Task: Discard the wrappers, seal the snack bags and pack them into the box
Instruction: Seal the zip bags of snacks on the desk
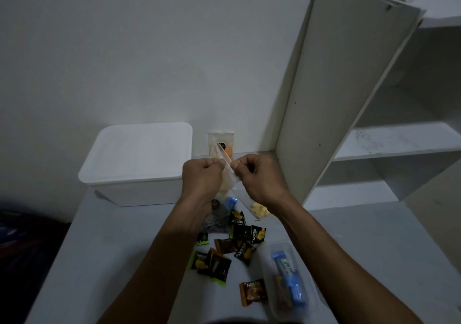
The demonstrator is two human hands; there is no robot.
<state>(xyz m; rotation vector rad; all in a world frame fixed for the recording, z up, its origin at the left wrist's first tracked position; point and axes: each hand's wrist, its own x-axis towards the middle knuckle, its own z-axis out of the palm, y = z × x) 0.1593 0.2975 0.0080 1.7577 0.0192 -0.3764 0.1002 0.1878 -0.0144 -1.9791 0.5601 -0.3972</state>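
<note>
My left hand (203,177) and my right hand (259,176) are raised over the table and both pinch the top strip of a clear snack bag (225,160) held between them. A second clear bag with yellow snack pieces (259,210) lies below my right wrist. Several black, green and orange snack wrappers (239,246) are scattered on the table under my forearms. The white box (134,164) stands at the left with its lid on. Another clear bag with dark and orange snacks (220,140) leans against the wall behind my hands.
A clear plastic case holding blue packets (289,278) lies at the front right. A white shelf unit (349,99) stands on the right, with open compartments. A dark round item (217,217) sits under my left wrist. The grey table's left edge (67,236) borders dark floor.
</note>
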